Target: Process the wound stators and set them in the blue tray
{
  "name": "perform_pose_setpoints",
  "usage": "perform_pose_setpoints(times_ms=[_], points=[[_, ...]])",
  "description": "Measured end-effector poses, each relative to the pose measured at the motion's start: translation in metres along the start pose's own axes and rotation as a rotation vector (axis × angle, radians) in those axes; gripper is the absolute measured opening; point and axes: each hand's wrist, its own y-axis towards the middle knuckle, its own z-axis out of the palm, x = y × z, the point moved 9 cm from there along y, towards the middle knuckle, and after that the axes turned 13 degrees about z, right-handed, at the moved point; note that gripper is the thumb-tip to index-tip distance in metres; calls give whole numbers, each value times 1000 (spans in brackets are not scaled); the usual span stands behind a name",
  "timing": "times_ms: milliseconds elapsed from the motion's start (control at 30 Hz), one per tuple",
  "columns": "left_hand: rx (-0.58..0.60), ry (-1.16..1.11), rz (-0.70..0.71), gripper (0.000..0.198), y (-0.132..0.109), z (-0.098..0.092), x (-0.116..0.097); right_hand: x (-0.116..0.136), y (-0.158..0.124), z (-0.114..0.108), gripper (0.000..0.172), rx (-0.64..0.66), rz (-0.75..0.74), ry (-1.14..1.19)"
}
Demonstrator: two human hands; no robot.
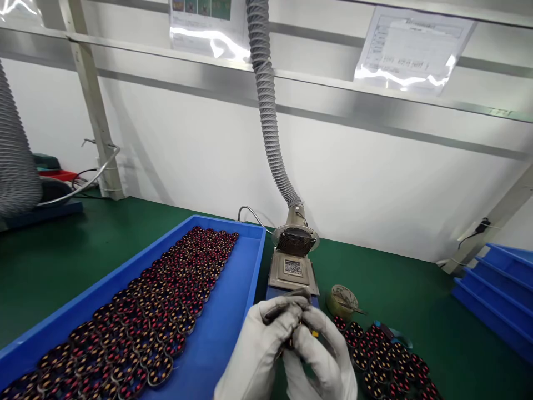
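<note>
Both of my hands wear white gloves with greyed fingertips, and they meet in front of the small metal-topped device (292, 280). My left hand (256, 347) is closed, its thumb and fingers pinched together. My right hand (322, 350) curls its fingers against the left fingertips. Whatever they grip between them is mostly hidden; only a coppery glint and a yellow spot show there. Small ring-shaped parts with red and tan blocks (391, 361) lie in a loose group right of my right hand. Many similar parts (154, 305) fill much of the blue tray (257, 264) at left.
A grey ribbed hose (268, 105) drops to a round hood (296, 240) behind the device. A small round tub (342, 303) with a thin tool across it stands to the right. Stacked blue trays (495, 300) sit at far right on the green table (400, 278).
</note>
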Motion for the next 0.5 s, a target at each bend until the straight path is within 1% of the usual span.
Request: perform_pose_setpoints(times_ms=[100, 167, 200, 233, 267, 300, 333, 367, 400, 433, 500], points=[[-231, -126, 21, 22, -4, -12, 7, 4, 2, -4, 43, -39, -34, -2], [-380, -145, 67, 25, -6, -27, 1, 2, 6, -10, 46, -74, -11, 55], [-422, -126, 91, 27, -5, -32, -4, 1, 8, -12, 48, -93, 2, 83], [-422, -81, 103, 28, -4, -35, -9, 0, 10, -14, 49, -104, 9, 108], [-360, -28, 79, 30, -1, -32, -11, -1, 10, -15, 49, -107, 6, 122], [-270, 21, 33, 32, 2, -25, -9, 0, 11, -15, 48, -107, -8, 125], [-190, 57, -17, 32, 3, -19, -5, 1, 10, -15, 48, -106, -31, 120], [-136, 68, -59, 31, 3, -14, -1, 2, 9, -14, 47, -105, -58, 111], [-159, 70, -55, 26, 2, -15, 1, 3, 7, -14, 48, -104, -84, 103], [-210, 67, -30, 22, 1, -18, 1, 4, 6, -14, 49, -105, -108, 95], [-338, 68, 74, 17, -2, -29, -5, 6, 5, -13, 52, -93, -139, 83]])
